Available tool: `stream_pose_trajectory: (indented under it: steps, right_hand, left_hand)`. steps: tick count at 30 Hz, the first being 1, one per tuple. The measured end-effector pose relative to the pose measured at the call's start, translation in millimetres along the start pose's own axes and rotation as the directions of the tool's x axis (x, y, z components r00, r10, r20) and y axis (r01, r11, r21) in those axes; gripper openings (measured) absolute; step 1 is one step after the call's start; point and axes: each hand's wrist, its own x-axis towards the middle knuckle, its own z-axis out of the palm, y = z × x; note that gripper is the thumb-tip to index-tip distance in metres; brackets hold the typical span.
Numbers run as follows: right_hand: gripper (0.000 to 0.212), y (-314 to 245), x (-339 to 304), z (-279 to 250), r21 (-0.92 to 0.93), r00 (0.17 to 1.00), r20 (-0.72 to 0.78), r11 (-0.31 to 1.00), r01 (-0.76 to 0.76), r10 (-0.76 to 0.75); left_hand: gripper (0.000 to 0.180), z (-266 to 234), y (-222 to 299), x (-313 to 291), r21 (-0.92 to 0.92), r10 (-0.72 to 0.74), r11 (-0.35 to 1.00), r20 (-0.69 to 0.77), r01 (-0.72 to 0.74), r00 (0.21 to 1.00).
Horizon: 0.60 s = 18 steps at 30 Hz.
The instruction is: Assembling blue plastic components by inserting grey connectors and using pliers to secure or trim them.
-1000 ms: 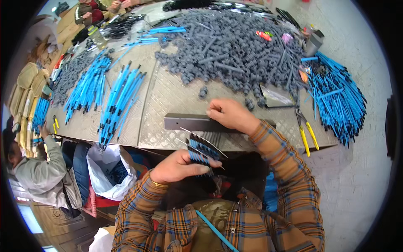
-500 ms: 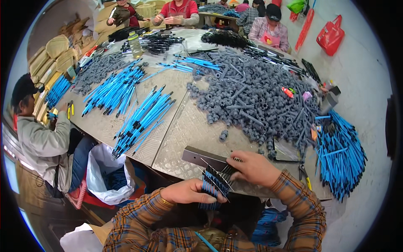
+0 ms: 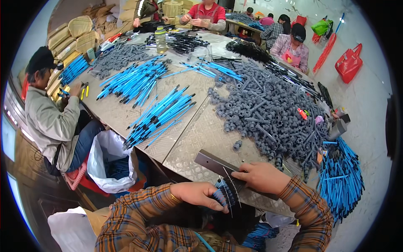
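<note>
The left hand [image 3: 193, 194] is gripping a bundle of slim rods [image 3: 219, 195] by the near edge of the table [image 3: 184, 149], its thumb and fingers closing around it. The bundle is showing blue on the thumb side and turning black toward the right — two thin, pale strips are running across it, their ends poking past. The right hand [image 3: 266, 178] is covering part of a dark bar [image 3: 208, 161], fingers curling — whether they are pinching anything, I cannot tell.

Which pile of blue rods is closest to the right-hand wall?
The fanned pile of blue rods at the right edge of the table; it alone lies right of the grey heap.
</note>
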Motion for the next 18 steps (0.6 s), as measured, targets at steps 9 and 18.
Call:
stream_pose_trajectory:
  steps: [9, 18]
  right_hand:
    - [0.019, -72, -24, -9, -0.386, 0.993, -0.029, 0.915, -0.115, 0.112]
    - [0.019, -159, -63, 140, 0.198, 0.980, 0.117, 0.963, -0.183, 0.163]
  left_hand:
    - [0.018, 57, 5, -6, -0.062, 0.062, 0.996, 0.047, -0.059, 0.997]
    - [0.021, 150, -48, -53, -0.276, -0.242, 0.927, 0.080, 0.255, 0.967]
